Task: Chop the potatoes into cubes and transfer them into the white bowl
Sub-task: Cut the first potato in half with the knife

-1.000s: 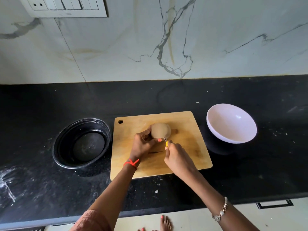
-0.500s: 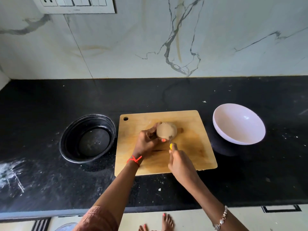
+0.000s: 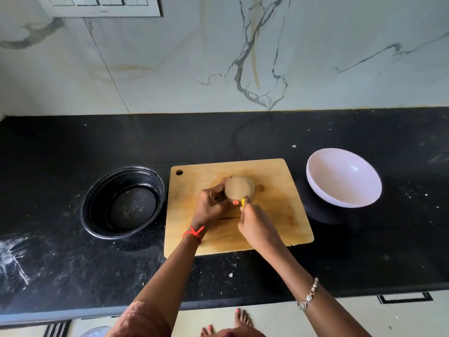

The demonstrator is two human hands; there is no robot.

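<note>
A round brown potato [image 3: 239,189] sits on the wooden cutting board [image 3: 279,215] near its middle. My left hand [image 3: 211,206] grips the potato from the left side. My right hand [image 3: 257,227] holds a knife with a yellow handle [image 3: 243,202], of which only a small tip shows at the potato's lower right edge; the blade is hidden. The white bowl [image 3: 343,177] stands to the right of the board with nothing in it.
A black round bowl [image 3: 124,203] stands left of the board on the black counter [image 3: 73,263]. A marble wall with a switch panel [image 3: 102,6] rises behind. The counter's front edge runs below my arms, bare feet on the floor beneath.
The view has shifted a little; both hands stay on the potato and the knife, with the knife handle now tight against the potato's lower right edge.
</note>
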